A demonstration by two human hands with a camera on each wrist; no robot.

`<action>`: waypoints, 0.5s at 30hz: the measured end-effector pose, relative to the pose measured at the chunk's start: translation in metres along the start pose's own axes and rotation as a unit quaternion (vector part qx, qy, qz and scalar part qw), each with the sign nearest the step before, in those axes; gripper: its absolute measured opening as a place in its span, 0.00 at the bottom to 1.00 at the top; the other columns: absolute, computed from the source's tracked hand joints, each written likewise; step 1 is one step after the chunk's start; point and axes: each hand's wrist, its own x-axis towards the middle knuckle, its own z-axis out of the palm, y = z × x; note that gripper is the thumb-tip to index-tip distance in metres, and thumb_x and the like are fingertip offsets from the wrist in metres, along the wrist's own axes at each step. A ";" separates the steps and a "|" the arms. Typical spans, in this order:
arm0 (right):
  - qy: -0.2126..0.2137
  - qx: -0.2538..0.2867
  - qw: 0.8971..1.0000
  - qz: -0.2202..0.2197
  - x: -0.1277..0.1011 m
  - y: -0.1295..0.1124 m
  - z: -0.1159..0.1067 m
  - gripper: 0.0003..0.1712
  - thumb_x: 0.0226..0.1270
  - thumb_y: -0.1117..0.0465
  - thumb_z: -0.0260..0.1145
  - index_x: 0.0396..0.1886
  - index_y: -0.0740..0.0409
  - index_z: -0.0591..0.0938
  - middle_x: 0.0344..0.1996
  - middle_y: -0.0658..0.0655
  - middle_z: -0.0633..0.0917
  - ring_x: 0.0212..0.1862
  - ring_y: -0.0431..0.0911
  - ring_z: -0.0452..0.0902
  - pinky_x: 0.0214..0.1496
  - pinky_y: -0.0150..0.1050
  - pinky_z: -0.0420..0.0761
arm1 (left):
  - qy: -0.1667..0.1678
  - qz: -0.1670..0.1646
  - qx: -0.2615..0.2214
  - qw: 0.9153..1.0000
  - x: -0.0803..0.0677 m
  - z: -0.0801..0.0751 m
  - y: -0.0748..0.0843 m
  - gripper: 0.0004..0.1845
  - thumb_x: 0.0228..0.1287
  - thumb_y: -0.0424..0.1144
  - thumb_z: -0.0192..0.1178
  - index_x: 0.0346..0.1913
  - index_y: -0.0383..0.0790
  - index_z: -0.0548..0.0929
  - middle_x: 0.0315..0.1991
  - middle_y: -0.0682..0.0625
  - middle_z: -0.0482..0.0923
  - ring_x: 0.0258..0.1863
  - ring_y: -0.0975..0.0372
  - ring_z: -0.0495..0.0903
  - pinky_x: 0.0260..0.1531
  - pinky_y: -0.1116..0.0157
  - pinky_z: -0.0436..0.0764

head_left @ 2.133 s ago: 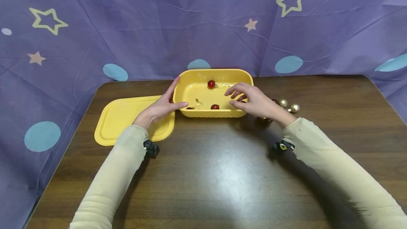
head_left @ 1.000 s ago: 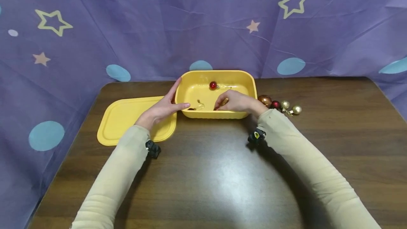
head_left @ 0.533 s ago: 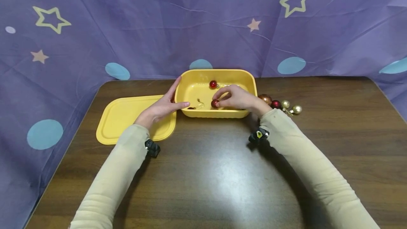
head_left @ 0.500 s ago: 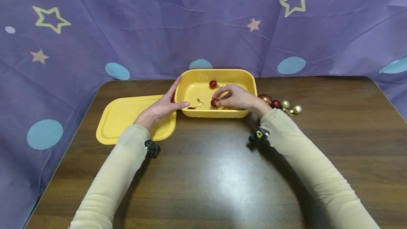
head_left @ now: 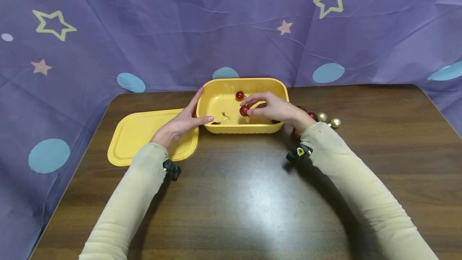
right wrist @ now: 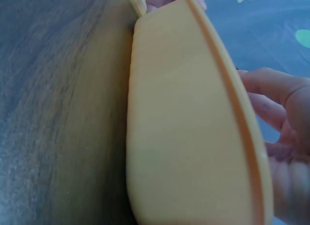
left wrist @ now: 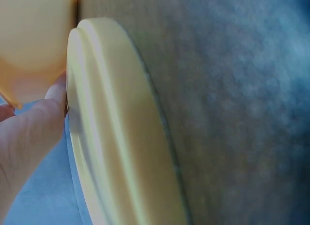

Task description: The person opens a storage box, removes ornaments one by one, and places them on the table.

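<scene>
On the dark wooden counter [head_left: 252, 196], a yellow tub [head_left: 231, 128] is steadied by the left hand [head_left: 180, 123], fingers straight; a red bauble [head_left: 244, 110] is pinched by the right hand [head_left: 278, 109].

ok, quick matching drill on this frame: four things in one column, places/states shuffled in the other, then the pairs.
1. left hand
2. right hand
3. yellow lid
4. gold baubles

a. lying flat on the table, left of the yellow box
b. on the table, right of the box
c. pinching a red bauble above the box
d. resting against the box's left end

Pairs: 1-d, 2-c, 3-a, 4-b
</scene>
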 end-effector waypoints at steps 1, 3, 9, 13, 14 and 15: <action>0.003 0.008 1.000 0.000 -0.001 -0.001 -0.001 0.18 0.66 0.66 0.64 0.55 0.64 0.80 0.49 0.59 0.83 0.54 0.50 0.75 0.58 0.45 0.72 | 0.000 0.001 0.001 1.000 0.000 0.000 0.000 0.53 0.66 0.27 0.60 0.76 0.69 0.36 0.77 0.50 0.30 0.70 0.53 0.54 0.64 0.60 0.64; 0.009 0.024 1.000 0.000 -0.005 -0.002 -0.002 0.19 0.65 0.67 0.64 0.55 0.67 0.79 0.49 0.60 0.83 0.54 0.50 0.75 0.57 0.43 0.73 | -0.001 0.002 0.003 1.000 0.000 -0.001 0.000 0.53 0.66 0.27 0.60 0.76 0.68 0.35 0.77 0.51 0.30 0.70 0.54 0.54 0.65 0.60 0.63; 0.031 0.052 0.998 0.012 -0.019 -0.001 -0.009 0.19 0.63 0.71 0.64 0.54 0.69 0.78 0.47 0.63 0.81 0.49 0.51 0.78 0.48 0.35 0.77 | 0.002 0.003 0.007 1.000 -0.001 -0.001 0.000 0.54 0.65 0.27 0.60 0.76 0.68 0.36 0.77 0.52 0.29 0.71 0.55 0.52 0.66 0.60 0.61; 0.048 0.051 0.997 0.024 -0.032 0.001 -0.017 0.20 0.63 0.70 0.64 0.55 0.68 0.77 0.49 0.63 0.81 0.46 0.52 0.80 0.45 0.37 0.80 | 0.002 0.002 0.002 1.000 -0.001 0.000 0.000 0.54 0.65 0.27 0.60 0.76 0.68 0.36 0.77 0.52 0.29 0.71 0.55 0.52 0.66 0.60 0.61; 0.052 0.050 0.997 0.023 -0.035 0.001 -0.019 0.20 0.63 0.70 0.64 0.55 0.68 0.77 0.49 0.63 0.81 0.45 0.52 0.80 0.44 0.37 0.80 | 0.002 0.002 0.000 1.000 -0.001 0.000 0.000 0.54 0.65 0.27 0.60 0.76 0.68 0.36 0.77 0.52 0.29 0.71 0.54 0.52 0.66 0.60 0.62; 0.055 0.047 0.997 0.019 -0.039 0.002 -0.022 0.20 0.63 0.71 0.64 0.55 0.68 0.78 0.48 0.64 0.81 0.45 0.52 0.81 0.45 0.36 0.80 | 0.002 0.002 -0.002 1.000 0.000 0.000 0.000 0.54 0.65 0.26 0.60 0.76 0.69 0.36 0.77 0.52 0.29 0.71 0.54 0.52 0.66 0.60 0.62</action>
